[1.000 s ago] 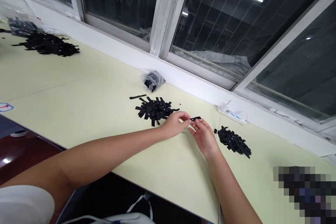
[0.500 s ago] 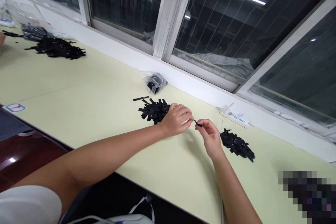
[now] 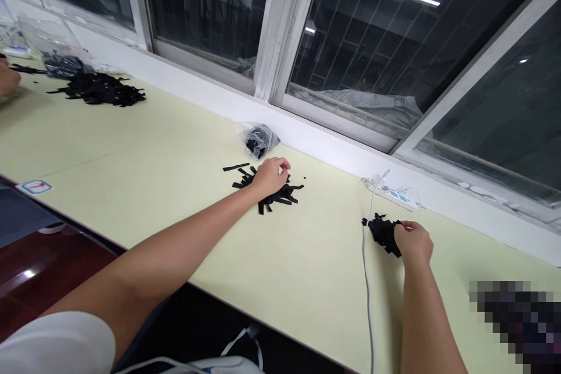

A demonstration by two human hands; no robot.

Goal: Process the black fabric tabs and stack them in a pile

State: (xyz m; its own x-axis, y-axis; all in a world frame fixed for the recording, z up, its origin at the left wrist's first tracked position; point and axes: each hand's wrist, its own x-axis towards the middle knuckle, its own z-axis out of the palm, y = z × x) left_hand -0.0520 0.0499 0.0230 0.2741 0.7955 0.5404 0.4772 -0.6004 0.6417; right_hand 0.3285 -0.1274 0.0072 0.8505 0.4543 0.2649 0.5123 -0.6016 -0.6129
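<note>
A loose pile of short black fabric strips (image 3: pixel 287 194) lies in the middle of the table. My left hand (image 3: pixel 270 176) rests over it with fingers curled; whether a strip is between them is hidden. To the right, my right hand (image 3: pixel 415 241) is at the edge of a second pile of black strips (image 3: pixel 382 232). Its fingers are drawn together against that pile, and what they hold, if anything, cannot be made out. One single black strip (image 3: pixel 235 167) lies apart, just left of the middle pile.
Behind the middle pile sits a clear plastic bag (image 3: pixel 259 140) with black pieces inside. A white cable (image 3: pixel 367 298) runs past the right pile from a power strip (image 3: pixel 394 196). Far left are a larger black heap (image 3: pixel 103 90) and another person's hand (image 3: pixel 6 79).
My hands, which met over a small black strip between the two piles, have parted. The left moved back over the middle pile; the right moved right to the other pile.
</note>
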